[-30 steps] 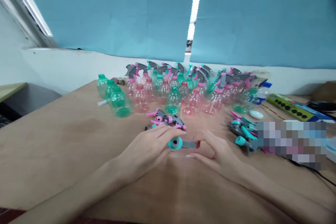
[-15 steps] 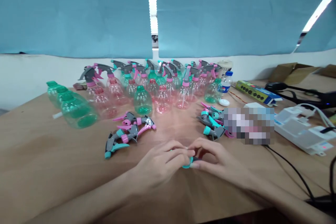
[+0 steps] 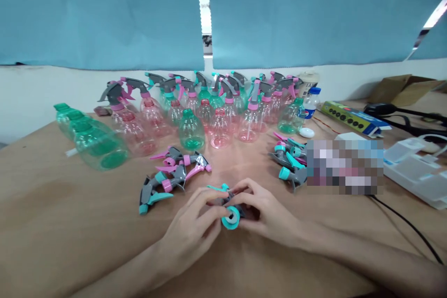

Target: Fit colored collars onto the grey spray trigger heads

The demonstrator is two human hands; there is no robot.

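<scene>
Between my two hands is a grey and turquoise spray trigger head (image 3: 231, 218), its round collar turned towards me so that the opening shows. My left hand (image 3: 193, 223) pinches it from the left, the thumb at the collar. From the right, my right hand (image 3: 267, 212) grips its grey body, with fingers curled around it. Part of the body is hidden behind the fingers. Beyond my left hand lies a pile of loose pink, turquoise and grey trigger heads (image 3: 174, 174). Another pile of trigger heads (image 3: 291, 163) lies beyond my right hand.
Several pink and green bottles stand at the back, many with trigger heads, such as an open green bottle (image 3: 191, 132). Green bottles (image 3: 101, 149) lean at the left. At the right are a Pepsi bottle (image 3: 310, 104), a power strip box (image 3: 352, 118), a plastic case (image 3: 415, 167) and a black cable (image 3: 408, 219).
The spray trigger head has turned so its collar opening faces me, and more of it shows. Both hands have shifted slightly left, and the view has moved a little.
</scene>
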